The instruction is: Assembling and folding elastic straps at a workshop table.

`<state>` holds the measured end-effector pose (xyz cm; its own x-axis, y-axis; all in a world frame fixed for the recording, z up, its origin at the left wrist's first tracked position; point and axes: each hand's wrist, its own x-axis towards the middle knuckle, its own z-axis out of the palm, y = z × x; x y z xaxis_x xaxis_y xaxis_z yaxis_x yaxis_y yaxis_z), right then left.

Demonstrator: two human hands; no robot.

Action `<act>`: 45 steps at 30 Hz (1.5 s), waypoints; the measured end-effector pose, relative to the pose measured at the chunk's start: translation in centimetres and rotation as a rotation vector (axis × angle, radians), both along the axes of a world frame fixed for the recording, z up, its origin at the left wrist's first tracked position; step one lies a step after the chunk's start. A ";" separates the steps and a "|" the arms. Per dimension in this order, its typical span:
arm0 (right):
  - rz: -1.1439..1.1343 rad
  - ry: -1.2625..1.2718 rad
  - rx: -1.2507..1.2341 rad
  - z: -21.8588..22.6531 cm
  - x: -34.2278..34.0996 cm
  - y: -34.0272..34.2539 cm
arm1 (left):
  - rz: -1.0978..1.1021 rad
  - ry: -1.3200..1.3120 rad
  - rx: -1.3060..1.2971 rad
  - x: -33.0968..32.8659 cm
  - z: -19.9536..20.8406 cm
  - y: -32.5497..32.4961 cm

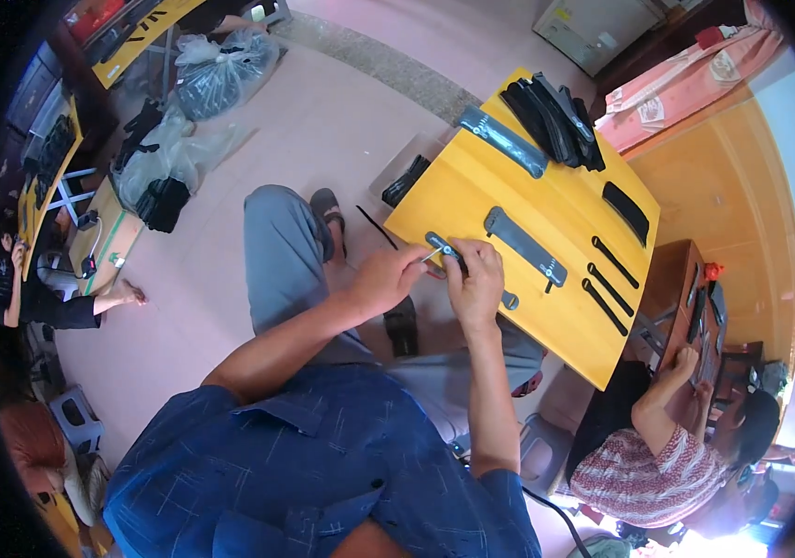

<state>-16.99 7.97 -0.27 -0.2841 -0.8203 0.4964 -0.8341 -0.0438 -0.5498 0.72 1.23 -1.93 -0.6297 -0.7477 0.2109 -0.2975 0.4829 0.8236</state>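
Note:
My left hand (pixel 390 279) pinches a thin, pale, pointed tool (pixel 431 256), its tip against a small dark strap (pixel 441 245) with a white mark. My right hand (pixel 476 284) grips that strap at the near edge of the yellow table (pixel 546 321), thumb and fingers closed on it. A rounded strap end (pixel 510 299) shows beside the right hand. Beyond the hands lies a long dark grey pouch (pixel 526 247) with a white mark. Three black straps (pixel 607 299) with looped ends lie to its right. The tool's exact kind is too small to tell.
A stack of black pouches (pixel 551 121), a grey-blue pouch (pixel 504 141) and a black flat piece (pixel 626 213) lie farther along the table. A clear bin (pixel 404 177) holds black pieces beside it. Plastic bags (pixel 220 74) stand on the floor. Another person (pixel 658 465) sits at right.

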 end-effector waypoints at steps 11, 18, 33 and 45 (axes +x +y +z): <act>-0.007 -0.045 0.009 -2.2 -0.4 -0.9 | 0.002 -0.111 0.091 1.9 -0.4 -0.5; 0.040 -0.134 0.022 -2.1 -1.2 -0.7 | -0.033 0.016 -0.119 1.0 -0.1 -0.1; 0.071 -0.188 0.001 -2.0 -1.5 -0.5 | -0.025 -0.172 -0.169 -0.5 0.8 0.2; 0.067 -0.199 0.022 -2.1 -1.7 -0.3 | -0.011 -0.164 -0.192 -0.7 1.0 0.1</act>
